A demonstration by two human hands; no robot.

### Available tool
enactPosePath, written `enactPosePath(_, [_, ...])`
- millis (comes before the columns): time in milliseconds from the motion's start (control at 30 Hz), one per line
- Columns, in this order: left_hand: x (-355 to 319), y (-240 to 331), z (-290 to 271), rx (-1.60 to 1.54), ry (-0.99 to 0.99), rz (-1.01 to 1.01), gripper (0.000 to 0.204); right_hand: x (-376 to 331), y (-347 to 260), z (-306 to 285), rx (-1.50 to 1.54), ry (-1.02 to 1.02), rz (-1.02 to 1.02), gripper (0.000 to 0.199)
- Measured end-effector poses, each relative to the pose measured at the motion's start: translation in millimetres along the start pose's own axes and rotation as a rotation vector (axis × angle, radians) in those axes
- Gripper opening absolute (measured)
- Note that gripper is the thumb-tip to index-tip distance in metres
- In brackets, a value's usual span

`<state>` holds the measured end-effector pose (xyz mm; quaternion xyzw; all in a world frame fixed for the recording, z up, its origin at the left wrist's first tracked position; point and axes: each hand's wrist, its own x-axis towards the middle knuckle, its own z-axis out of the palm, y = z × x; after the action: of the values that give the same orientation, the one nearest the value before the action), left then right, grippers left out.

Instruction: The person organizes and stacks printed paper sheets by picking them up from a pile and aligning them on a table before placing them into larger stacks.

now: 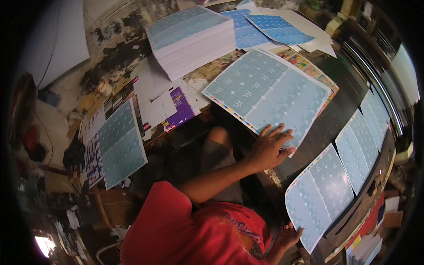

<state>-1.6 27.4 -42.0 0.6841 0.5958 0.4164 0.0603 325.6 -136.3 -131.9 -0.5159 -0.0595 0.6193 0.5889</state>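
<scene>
My left hand [274, 146] lies on the near corner of a blue-green printed sheet [269, 90], its fingers spread over the paper. This sheet has a pale patterned half, a darker half and a strip of colour patches along one edge. It rests on other paper on the table. Lower right, my right hand [288, 238] pinches the near edge of a similar printed sheet [320, 194], thumb on top and fingers partly hidden beneath. That sheet lies at the near end of a row beside further printed sheets [358, 148].
A tall stack of printed sheets [194, 46] stands at the back. Brighter blue sheets [278, 28] lie to its right. At the left are another blue-green sheet [122, 145] and a purple leaflet [180, 108]. A metal bar [375, 84] runs along the far right.
</scene>
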Motion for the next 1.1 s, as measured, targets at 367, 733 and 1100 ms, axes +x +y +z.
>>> enactPosePath(367, [21,1,-19,-0.623,0.035,-0.321,0.032,21,-12,21,0.036,0.121,-0.139,0.051])
enactPosePath(733, [-19,61,-38,-0.445,-0.691,0.332,0.019,-6,-55,76,0.010,-0.376,-0.017,0.056])
enactPosePath(1100, [25,29,-31,0.176,-0.400,0.205,0.082,-32,6,8,-0.069,-0.088,0.149,0.040])
